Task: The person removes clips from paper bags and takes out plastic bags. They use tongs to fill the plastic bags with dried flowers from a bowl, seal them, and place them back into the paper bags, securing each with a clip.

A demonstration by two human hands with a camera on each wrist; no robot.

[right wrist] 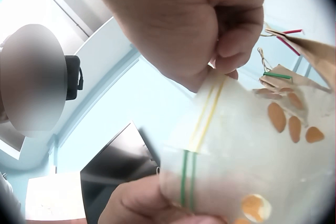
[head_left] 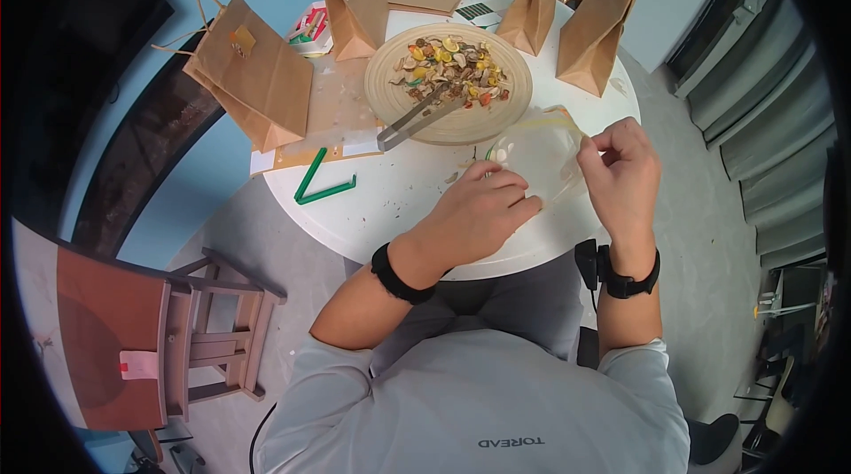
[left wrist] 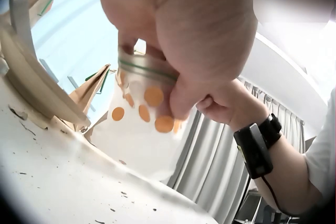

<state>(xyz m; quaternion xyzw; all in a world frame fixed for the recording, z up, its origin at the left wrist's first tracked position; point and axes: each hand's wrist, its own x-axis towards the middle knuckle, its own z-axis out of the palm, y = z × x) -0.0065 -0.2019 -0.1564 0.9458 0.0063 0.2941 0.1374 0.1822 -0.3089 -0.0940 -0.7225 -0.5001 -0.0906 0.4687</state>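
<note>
The light is bright and even, with only soft shadows. The head view bends strongly at its dark round edges. In both wrist views the hands closest to the lens are blurred, and behind the grip the pale background is washed out with glare.
</note>
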